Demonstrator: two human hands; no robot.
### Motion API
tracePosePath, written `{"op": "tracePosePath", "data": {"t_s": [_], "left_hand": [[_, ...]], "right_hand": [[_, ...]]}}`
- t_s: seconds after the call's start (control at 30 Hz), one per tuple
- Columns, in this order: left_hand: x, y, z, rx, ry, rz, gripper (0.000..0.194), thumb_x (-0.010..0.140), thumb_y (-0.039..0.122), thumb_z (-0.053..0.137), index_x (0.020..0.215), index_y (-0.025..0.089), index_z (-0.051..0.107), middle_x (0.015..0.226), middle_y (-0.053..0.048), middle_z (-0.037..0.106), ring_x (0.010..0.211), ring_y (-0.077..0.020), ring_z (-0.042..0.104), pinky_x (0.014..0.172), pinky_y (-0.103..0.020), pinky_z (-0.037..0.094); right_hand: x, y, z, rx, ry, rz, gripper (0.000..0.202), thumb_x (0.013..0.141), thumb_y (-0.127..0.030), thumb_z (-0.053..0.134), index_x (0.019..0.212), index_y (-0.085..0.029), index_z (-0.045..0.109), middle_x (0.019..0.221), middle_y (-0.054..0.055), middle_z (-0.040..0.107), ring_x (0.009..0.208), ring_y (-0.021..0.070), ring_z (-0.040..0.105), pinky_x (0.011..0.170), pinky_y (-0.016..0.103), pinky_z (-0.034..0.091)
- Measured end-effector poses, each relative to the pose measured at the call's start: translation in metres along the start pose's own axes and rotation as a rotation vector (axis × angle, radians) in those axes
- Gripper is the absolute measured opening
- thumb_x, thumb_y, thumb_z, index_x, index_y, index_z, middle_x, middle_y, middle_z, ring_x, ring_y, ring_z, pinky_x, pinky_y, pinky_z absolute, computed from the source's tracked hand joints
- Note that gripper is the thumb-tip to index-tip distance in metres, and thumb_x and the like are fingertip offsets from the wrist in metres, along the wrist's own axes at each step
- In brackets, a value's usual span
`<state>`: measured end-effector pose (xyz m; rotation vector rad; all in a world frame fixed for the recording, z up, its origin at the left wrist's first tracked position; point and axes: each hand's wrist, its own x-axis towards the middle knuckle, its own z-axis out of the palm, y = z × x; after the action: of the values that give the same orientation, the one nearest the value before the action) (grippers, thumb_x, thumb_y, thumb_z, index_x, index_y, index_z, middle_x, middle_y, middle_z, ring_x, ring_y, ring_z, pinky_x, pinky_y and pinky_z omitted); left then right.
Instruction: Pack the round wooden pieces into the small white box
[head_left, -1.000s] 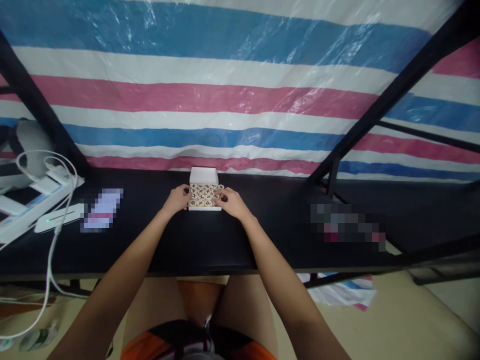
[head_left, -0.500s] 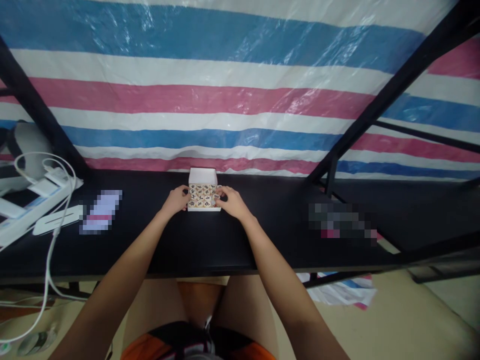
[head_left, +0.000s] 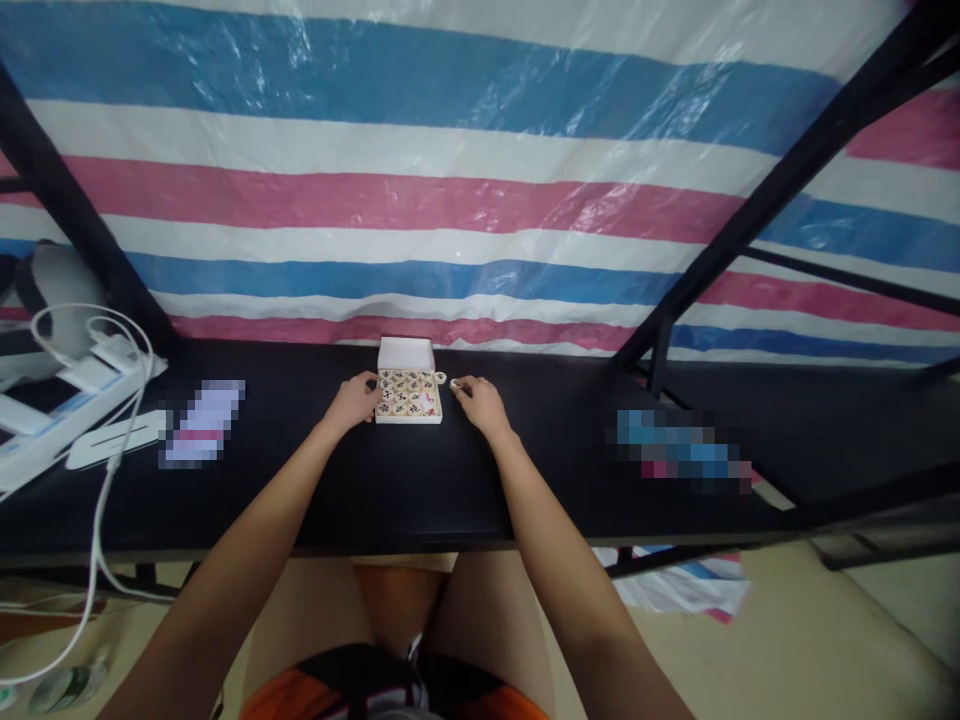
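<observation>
An open white box with its lid raised at the back holds several round pieces with black characters. At its lower right corner a gap shows a red and white patch. My left hand grips the box's left edge, fingers closed on it. Just right of the box, my right hand pinches a round piece between thumb and fingers. Another round piece lies on the black table beside the box's upper right corner.
White cables and a power strip lie at the left, beside a flat white object and a blurred-out item. Another blurred-out item lies right. Black frame posts rise at both sides; a striped sheet hangs behind the table.
My right hand has moved right, out of the box, with a round piece in its fingers. The red and white patch in the box's corner now shows. My left hand has stayed put.
</observation>
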<state>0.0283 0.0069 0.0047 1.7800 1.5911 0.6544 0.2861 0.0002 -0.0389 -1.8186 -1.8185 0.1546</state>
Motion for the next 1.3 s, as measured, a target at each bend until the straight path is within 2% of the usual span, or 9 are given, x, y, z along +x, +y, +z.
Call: {"op": "tracePosePath", "data": {"t_s": [0.27, 0.53, 0.9, 1.13, 1.23, 1.3], "left_hand": [[0.0, -0.001, 0.0, -0.004, -0.005, 0.016, 0.039, 0.08, 0.022, 0.049, 0.117, 0.013, 0.054, 0.074, -0.003, 0.065, 0.048, -0.0082, 0.058, 0.045, -0.016, 0.048], [-0.002, 0.002, -0.001, 0.008, -0.005, 0.002, 0.039, 0.08, 0.021, 0.05, 0.118, 0.014, 0.054, 0.075, -0.003, 0.065, 0.047, -0.0074, 0.057, 0.045, -0.016, 0.047], [-0.001, 0.0, -0.001, 0.011, -0.004, 0.025, 0.038, 0.08, 0.022, 0.05, 0.116, 0.013, 0.055, 0.072, -0.002, 0.065, 0.045, -0.0077, 0.057, 0.043, -0.016, 0.047], [0.005, -0.005, -0.001, -0.055, 0.001, -0.056, 0.041, 0.081, 0.027, 0.053, 0.119, 0.013, 0.053, 0.081, -0.005, 0.067, 0.048, -0.0076, 0.059, 0.045, -0.016, 0.048], [0.006, -0.007, -0.001, -0.054, 0.018, -0.053, 0.042, 0.081, 0.03, 0.052, 0.119, 0.012, 0.053, 0.083, -0.007, 0.067, 0.046, -0.0078, 0.058, 0.043, -0.017, 0.047], [0.007, -0.009, -0.001, -0.03, 0.031, -0.025, 0.042, 0.082, 0.031, 0.051, 0.118, 0.012, 0.054, 0.084, -0.007, 0.066, 0.046, -0.0081, 0.057, 0.041, -0.017, 0.046]], "right_hand": [[0.0, -0.001, 0.001, -0.015, -0.023, -0.051, 0.031, 0.087, -0.024, 0.047, 0.115, -0.022, 0.062, 0.108, 0.009, 0.061, 0.1, 0.0199, 0.055, 0.089, 0.032, 0.042], [-0.001, -0.011, -0.003, 0.04, -0.072, -0.118, 0.027, 0.084, -0.02, 0.05, 0.107, -0.02, 0.065, 0.098, 0.007, 0.061, 0.088, 0.017, 0.057, 0.086, 0.03, 0.043], [-0.003, -0.017, -0.006, 0.076, -0.095, -0.195, 0.03, 0.085, -0.016, 0.048, 0.11, -0.02, 0.064, 0.103, 0.006, 0.063, 0.094, 0.0164, 0.057, 0.091, 0.031, 0.04], [-0.004, -0.02, -0.008, 0.192, -0.012, -0.147, 0.022, 0.082, -0.02, 0.052, 0.098, -0.02, 0.066, 0.086, 0.003, 0.06, 0.076, 0.014, 0.056, 0.08, 0.029, 0.044], [-0.006, -0.025, -0.009, 0.275, 0.002, -0.214, 0.017, 0.082, -0.027, 0.054, 0.091, -0.02, 0.067, 0.076, 0.001, 0.058, 0.07, 0.0131, 0.053, 0.074, 0.026, 0.043], [-0.007, -0.029, -0.01, 0.317, -0.041, -0.274, 0.018, 0.081, -0.032, 0.056, 0.089, -0.02, 0.067, 0.073, -0.001, 0.057, 0.067, 0.0123, 0.051, 0.07, 0.024, 0.042]]}}
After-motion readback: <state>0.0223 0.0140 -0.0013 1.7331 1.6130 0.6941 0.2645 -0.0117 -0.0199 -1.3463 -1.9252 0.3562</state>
